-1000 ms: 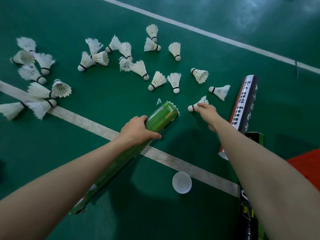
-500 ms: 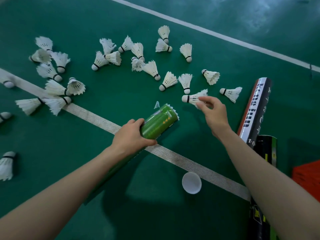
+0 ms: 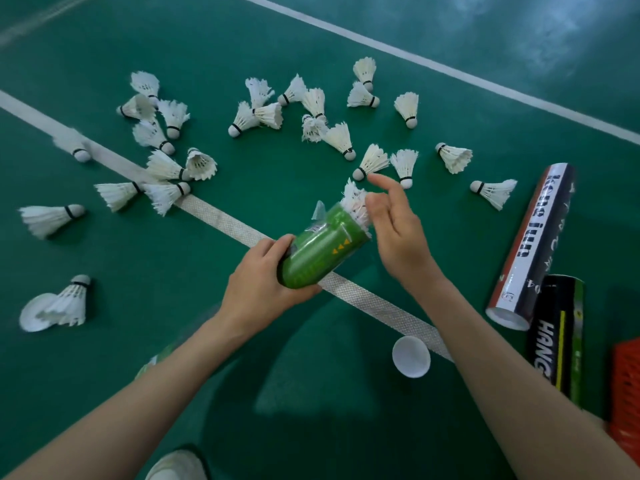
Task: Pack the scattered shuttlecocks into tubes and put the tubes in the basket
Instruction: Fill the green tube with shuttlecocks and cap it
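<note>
My left hand [image 3: 263, 289] grips a green tube [image 3: 322, 258] and holds it tilted above the green court floor, its open mouth pointing up and to the right. A white shuttlecock [image 3: 353, 200] sits in that mouth with its feathers sticking out. My right hand [image 3: 398, 230] is at the mouth; its thumb touches the feathers and its index finger is stretched out. Several white shuttlecocks [image 3: 372, 161] lie scattered on the floor beyond the tube and to the left.
A black-and-red tube [image 3: 533, 244] and a black-and-green tube [image 3: 557, 337] lie at the right, beside an orange basket [image 3: 627, 393] at the frame's edge. A white cap [image 3: 411, 356] lies near the white tape line [image 3: 221, 220]. A second cap [image 3: 29, 315] lies far left.
My right hand picked a shuttlecock off the floor and brought it to the tube's mouth. My left hand lifted the green tube and tilted its mouth upward.
</note>
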A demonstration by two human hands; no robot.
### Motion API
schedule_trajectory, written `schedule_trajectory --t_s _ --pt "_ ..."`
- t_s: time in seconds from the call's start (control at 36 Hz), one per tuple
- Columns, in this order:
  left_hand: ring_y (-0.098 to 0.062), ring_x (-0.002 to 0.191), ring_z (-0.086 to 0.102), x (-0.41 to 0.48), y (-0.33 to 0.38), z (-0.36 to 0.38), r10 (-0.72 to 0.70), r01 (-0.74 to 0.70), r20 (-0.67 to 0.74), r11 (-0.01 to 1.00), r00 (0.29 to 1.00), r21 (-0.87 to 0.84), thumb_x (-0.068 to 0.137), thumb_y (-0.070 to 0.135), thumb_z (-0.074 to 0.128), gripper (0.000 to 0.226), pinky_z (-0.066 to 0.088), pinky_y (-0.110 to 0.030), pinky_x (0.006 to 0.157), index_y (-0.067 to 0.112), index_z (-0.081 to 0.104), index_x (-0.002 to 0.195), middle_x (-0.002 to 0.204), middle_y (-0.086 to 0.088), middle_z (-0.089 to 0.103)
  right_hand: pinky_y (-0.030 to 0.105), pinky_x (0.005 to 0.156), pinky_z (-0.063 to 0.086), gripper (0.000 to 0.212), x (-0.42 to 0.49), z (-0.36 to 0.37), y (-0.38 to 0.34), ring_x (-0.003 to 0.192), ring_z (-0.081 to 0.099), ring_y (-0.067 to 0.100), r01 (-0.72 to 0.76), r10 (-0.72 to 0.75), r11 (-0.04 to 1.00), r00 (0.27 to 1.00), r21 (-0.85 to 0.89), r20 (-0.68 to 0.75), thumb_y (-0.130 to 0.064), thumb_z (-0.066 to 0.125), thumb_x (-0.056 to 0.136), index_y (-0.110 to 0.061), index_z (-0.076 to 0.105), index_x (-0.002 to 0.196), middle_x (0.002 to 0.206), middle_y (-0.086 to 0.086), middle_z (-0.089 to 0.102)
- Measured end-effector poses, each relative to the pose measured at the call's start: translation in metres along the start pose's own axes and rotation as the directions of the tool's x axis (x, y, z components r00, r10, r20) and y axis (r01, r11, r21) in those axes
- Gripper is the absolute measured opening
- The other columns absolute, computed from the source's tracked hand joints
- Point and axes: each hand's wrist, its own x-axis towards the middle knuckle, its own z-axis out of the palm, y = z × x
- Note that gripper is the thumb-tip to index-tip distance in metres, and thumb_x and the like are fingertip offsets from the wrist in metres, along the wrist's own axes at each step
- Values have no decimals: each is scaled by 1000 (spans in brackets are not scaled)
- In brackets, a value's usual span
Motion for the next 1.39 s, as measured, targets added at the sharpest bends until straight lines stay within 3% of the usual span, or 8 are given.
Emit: schedule_trajectory --t_s 0.14,0.31,0.42,0.53,0.64,0.86,1.19,1.39 --pt "-11 104 51 5 -3 -6 -30 28 -66 999 997 -26 63 56 80 81 48 -35 86 27 49 133 109 12 52 21 55 31 36 -2 13 -8 52 46 2 87 -79 978 996 -188 52 -33 38 101 -15 46 130 57 -9 43" --pt "-15 102 52 16 -5 -5 7 -4 -65 999 998 47 63 55 80 78 48 -39 85 25 52 130 108 7 54 27 56 36 44 8 21 -5 53 46 5 67 -34 977 986 -201 163 -46 32 96 -14 49 121 61 -8 49" --pt "-15 104 51 27 -3 -4 -16 18 -46 999 999 45 65 55 79 79 47 -38 87 25 50 132 111 7 53 40 77 47 49 21 20 -7 78 57 16 -7 42 988 973 -152 229 -51 28 98 -19 46 132 85 1 62" --pt "-14 97 51 41 -3 0 -57 54 35 994 998 94 65 61 75 72 48 -36 81 29 50 124 104 8 51 22 88 44 52 29 19 -2 97 59 16 -107 126 990 961 -87 246 -49 28 99 -27 27 146 106 9 62" --pt "-17 92 52 66 -6 6 -107 92 95 985 990 144 64 60 74 66 49 -35 77 29 52 118 100 5 51 5 75 38 47 41 12 23 80 53 -8 -186 188 981 981 -49 43 -42 28 102 -24 31 144 105 -11 60" --pt "-23 94 52 126 2 14 -145 101 191 970 971 221 64 64 73 72 49 -39 81 24 50 119 99 0 50 38 115 23 65 118 -17 78 139 28 24 -357 416 832 908 -425 54 -30 53 96 -15 19 149 153 9 25" --pt "-20 91 51 157 -21 7 -208 166 207 965 956 204 66 64 73 68 41 -32 72 24 51 117 98 1 50 43 117 19 36 203 -1 102 143 16 29 -462 519 766 855 -447 5 -36 49 95 -31 54 130 159 1 2" --pt "-18 91 51 148 -39 6 -222 184 197 964 955 194 64 64 73 69 44 -32 74 26 51 117 97 3 50 38 113 26 34 204 10 118 135 29 32 -498 565 698 825 -515 -32 -37 51 95 -25 60 125 148 11 30"
